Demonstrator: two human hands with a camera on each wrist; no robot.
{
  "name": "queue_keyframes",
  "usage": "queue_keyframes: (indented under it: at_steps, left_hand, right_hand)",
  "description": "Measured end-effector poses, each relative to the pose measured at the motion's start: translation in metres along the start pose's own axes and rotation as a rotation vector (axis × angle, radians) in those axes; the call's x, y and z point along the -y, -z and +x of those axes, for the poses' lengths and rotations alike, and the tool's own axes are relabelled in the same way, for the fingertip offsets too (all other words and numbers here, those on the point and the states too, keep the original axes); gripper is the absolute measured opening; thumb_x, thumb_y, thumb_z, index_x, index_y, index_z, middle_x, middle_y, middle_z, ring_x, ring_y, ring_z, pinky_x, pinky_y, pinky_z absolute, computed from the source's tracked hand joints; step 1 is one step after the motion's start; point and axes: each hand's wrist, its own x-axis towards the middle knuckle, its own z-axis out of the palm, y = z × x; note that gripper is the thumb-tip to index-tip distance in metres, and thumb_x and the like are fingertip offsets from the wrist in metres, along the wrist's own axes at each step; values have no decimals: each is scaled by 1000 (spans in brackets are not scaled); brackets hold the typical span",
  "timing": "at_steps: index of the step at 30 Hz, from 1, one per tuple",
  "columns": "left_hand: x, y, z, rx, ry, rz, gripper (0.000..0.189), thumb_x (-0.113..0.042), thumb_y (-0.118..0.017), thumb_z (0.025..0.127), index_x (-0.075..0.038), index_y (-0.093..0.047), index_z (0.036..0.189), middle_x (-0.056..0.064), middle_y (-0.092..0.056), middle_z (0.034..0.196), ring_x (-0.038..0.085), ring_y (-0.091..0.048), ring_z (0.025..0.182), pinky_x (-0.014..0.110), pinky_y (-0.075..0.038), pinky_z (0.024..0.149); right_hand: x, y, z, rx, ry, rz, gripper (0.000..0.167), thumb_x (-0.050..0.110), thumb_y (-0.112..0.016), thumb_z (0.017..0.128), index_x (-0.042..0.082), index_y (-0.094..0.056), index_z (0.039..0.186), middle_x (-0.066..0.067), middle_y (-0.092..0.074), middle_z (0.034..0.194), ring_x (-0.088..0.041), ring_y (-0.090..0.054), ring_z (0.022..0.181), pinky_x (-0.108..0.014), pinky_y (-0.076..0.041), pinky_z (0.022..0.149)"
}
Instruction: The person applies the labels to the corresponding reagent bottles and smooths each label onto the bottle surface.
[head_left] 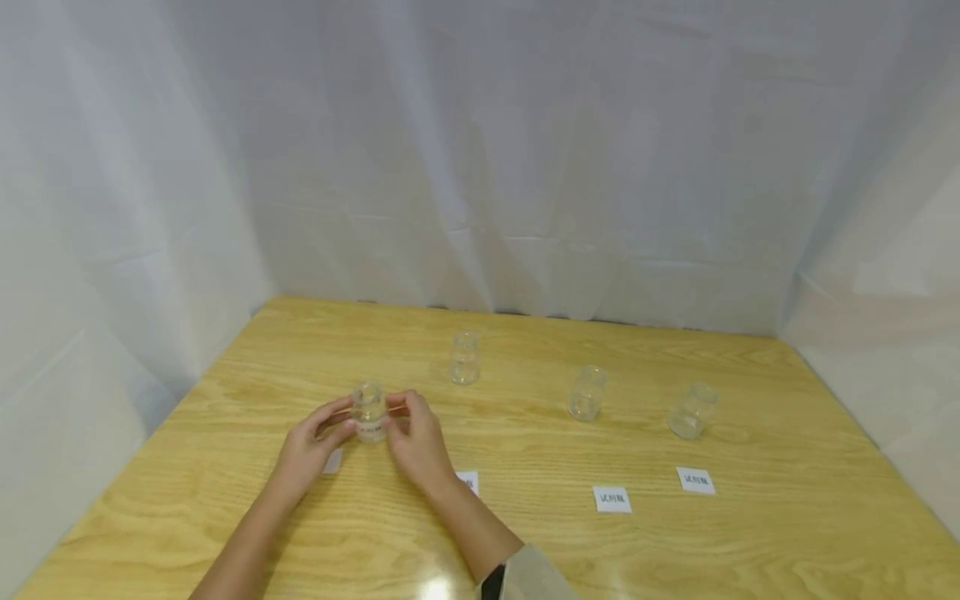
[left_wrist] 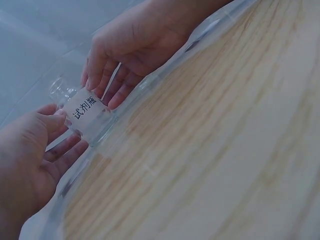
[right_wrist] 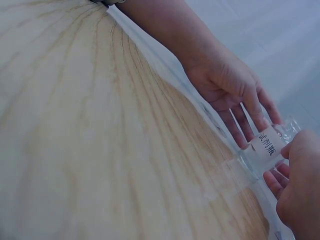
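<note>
A clear glass reagent bottle stands upright between my two hands near the left of the table, a white label with black characters on its front. My left hand holds it from the left, thumb toward the front. On the opposite side my right hand grips it with thumb and fingertips at the label's edge. The right wrist view also shows the label lying across the glass. Whether the base touches the table cannot be told.
Three more glass bottles stand on the wooden table: one behind, one right of centre and one farther right. White cards lie nearer me, one at centre right, another beyond it. A white curtain encloses the table.
</note>
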Motion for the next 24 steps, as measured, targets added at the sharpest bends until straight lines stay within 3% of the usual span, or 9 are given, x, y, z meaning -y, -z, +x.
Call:
queue_keyframes:
  at_steps: [8, 14, 19, 21, 24]
  left_hand:
    - [-2, -1, 1, -23, -6, -19, 39, -12, -55, 93, 6, -48, 126, 25, -52, 121, 34, -49, 110, 19, -46, 83]
    - [0, -3, 3, -18, -84, -61, 40, -6, -54, 93, 7, -43, 129, 25, -49, 124, 33, -50, 107, 20, -47, 81]
    - [0, -3, 1, -13, -61, -83, 36, -6, -48, 96, 6, -43, 129, 24, -49, 123, 25, -49, 108, 19, -46, 83]
    - [-1, -3, 1, -40, -74, -100, 34, -4, -44, 97, 7, -43, 129, 24, -49, 122, 20, -49, 108, 18, -45, 84]
    - [-7, -4, 1, -163, -154, -166, 29, 4, -41, 95, 9, -45, 124, 21, -51, 119, 14, -50, 105, 16, -44, 83]
  right_hand:
    - [1, 0, 0, 4, -16, 12, 26, -3, -57, 86, 0, -54, 111, -6, -56, 105, -16, -59, 90, -22, -48, 79]
    - [1, 0, 1, 7, -35, 7, 27, -2, -55, 87, 0, -51, 114, -7, -56, 106, -18, -58, 93, -23, -47, 81]
    - [2, 0, 1, 1, -64, -18, 28, -1, -54, 88, 1, -50, 115, -7, -55, 108, -20, -58, 94, -24, -48, 80]
    - [4, 2, 0, -11, -68, -25, 28, -1, -54, 88, 2, -51, 115, -8, -54, 108, -20, -57, 96, -24, -48, 80]
    - [8, 7, 1, -33, -54, -31, 27, -2, -54, 88, 2, -51, 114, -10, -54, 110, -20, -54, 99, -24, -47, 82]
